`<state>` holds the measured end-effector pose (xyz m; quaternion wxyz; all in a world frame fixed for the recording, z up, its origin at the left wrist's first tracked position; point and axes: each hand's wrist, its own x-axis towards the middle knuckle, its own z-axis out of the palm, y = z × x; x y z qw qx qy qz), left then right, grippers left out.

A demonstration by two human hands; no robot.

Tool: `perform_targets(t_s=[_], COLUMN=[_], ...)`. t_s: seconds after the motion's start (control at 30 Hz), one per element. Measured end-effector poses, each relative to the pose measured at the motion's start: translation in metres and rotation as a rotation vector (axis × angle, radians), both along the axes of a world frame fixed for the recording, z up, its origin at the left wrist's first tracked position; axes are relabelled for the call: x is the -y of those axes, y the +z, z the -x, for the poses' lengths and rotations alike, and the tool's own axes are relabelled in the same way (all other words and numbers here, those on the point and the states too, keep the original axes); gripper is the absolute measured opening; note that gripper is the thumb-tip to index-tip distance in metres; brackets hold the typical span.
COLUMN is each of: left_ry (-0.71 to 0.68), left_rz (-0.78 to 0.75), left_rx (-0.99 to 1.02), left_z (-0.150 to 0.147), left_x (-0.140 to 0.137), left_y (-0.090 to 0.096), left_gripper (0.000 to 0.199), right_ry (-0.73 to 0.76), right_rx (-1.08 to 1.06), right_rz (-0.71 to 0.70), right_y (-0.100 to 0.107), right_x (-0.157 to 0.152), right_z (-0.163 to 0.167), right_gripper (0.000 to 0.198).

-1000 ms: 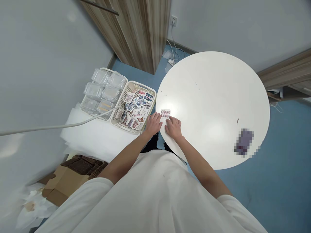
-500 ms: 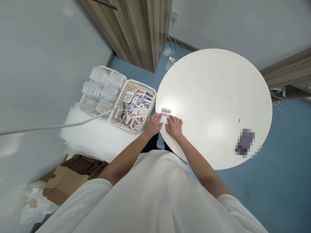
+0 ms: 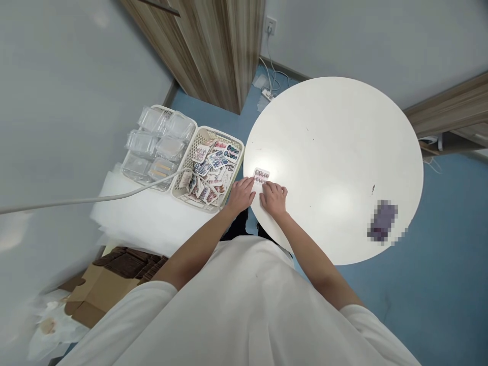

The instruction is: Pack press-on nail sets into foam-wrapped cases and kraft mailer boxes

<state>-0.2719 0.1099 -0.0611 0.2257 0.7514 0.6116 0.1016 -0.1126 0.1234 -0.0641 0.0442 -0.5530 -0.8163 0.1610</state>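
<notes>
A small white card of press-on nails (image 3: 261, 173), with two rows of pinkish oval nails, lies near the left edge of the round white table (image 3: 335, 127). At its lower left corner, my left hand (image 3: 242, 195) touches the card with its fingertips, thumb apart from the fingers. My right hand (image 3: 274, 197) rests on the table at the lower right corner, fingertips against the card and thumb spread away. Neither hand is wrapped round anything. Fingertip contact is too small to see exactly.
Left of the table stands a basket (image 3: 176, 189) heaped with similar nail cards. Beside it, another basket holds clear plastic boxes (image 3: 170, 147). A pale cable (image 3: 95, 200) crosses over them. A blurred dark object (image 3: 382, 221) lies at the table's right. An open cardboard box (image 3: 97, 290) is lower left.
The view has shifted very slightly. Both hands stay at the card's lower corners, and the card shows a little more tilted.
</notes>
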Motion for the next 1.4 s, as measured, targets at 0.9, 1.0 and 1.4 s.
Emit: perform_targets(t_s=[0.9,1.0,1.4], left_ry=[0.462,0.494,0.618], left_rz=[-0.116,-0.12,-0.033], left_rx=[-0.02,-0.004,0.176], left_z=[-0.011,0.003,0.103], left_x=[0.106,0.109,0.133], left_y=[0.036,0.047,0.069], left_gripper=[0.033,0.033,0.034], right_ry=[0.217,0.29,0.678], right_rx=[-0.194,-0.243,-0.214], right_rz=[-0.156,-0.121,0.206], right_y=[0.027,0.036,0.054], right_x=[0.033,0.031,0.025], right_z=[-0.048,-0.02,0.102], right_gripper=[0.028,0.027,0.03])
